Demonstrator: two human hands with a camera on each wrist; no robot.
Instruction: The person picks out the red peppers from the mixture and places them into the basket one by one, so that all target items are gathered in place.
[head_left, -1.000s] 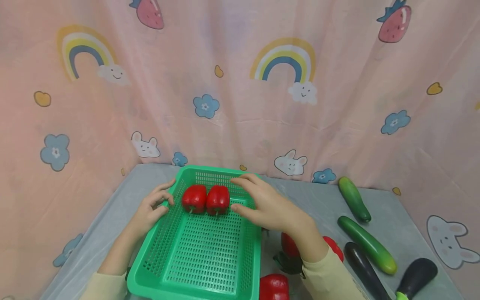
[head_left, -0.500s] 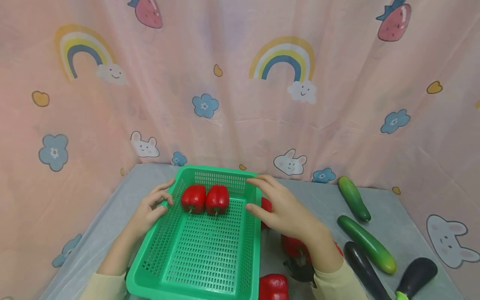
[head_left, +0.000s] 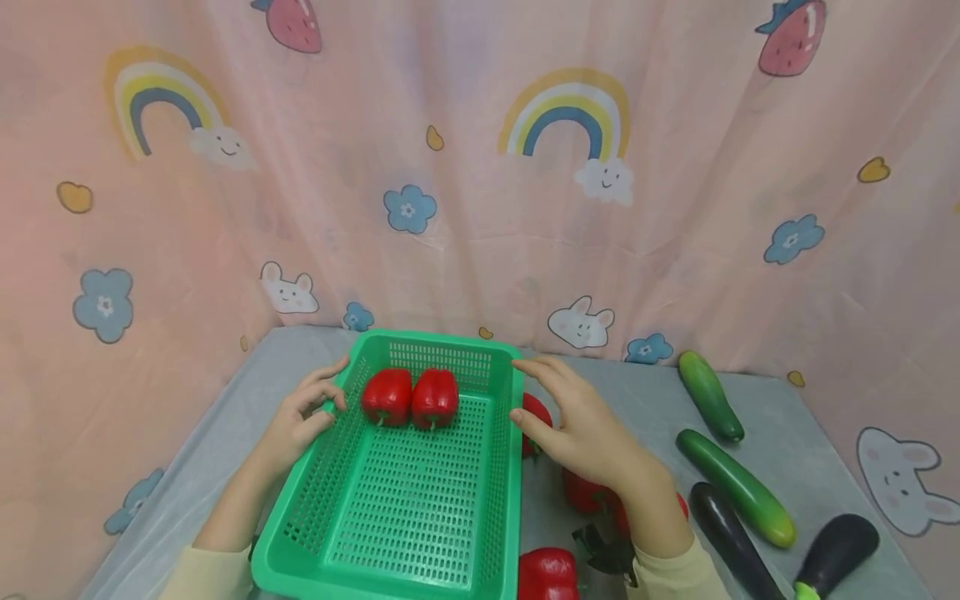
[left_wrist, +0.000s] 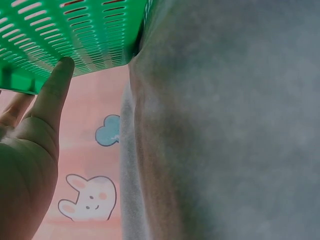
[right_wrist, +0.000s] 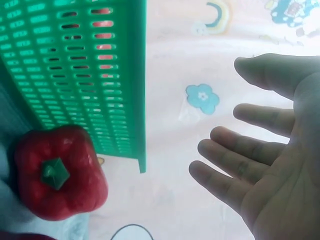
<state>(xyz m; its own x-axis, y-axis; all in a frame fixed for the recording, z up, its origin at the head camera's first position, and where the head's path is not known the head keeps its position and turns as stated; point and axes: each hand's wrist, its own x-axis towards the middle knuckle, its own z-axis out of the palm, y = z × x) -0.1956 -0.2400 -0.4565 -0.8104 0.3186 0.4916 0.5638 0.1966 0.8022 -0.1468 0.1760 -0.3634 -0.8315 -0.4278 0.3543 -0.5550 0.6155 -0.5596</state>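
In the head view a green perforated plastic basket stands on the grey table, with two red bell peppers side by side near its far end. My left hand grips its left rim with bent fingers; in the left wrist view the thumb lies against the slotted outer wall. Beside the right rim my right hand hovers with spread fingers, holding nothing. Below it, just outside the basket, sits a red bell pepper with a green stem, partly hidden in the head view.
More red bell peppers lie right of the basket, some covered by my right forearm. Farther right are two green cucumber-like vegetables and two dark eggplants. A pink patterned curtain hangs behind the table.
My right hand has moved right, from over the basket's inside to just outside its right rim, uncovering a pepper there. The left hand and the basket have stayed in place.
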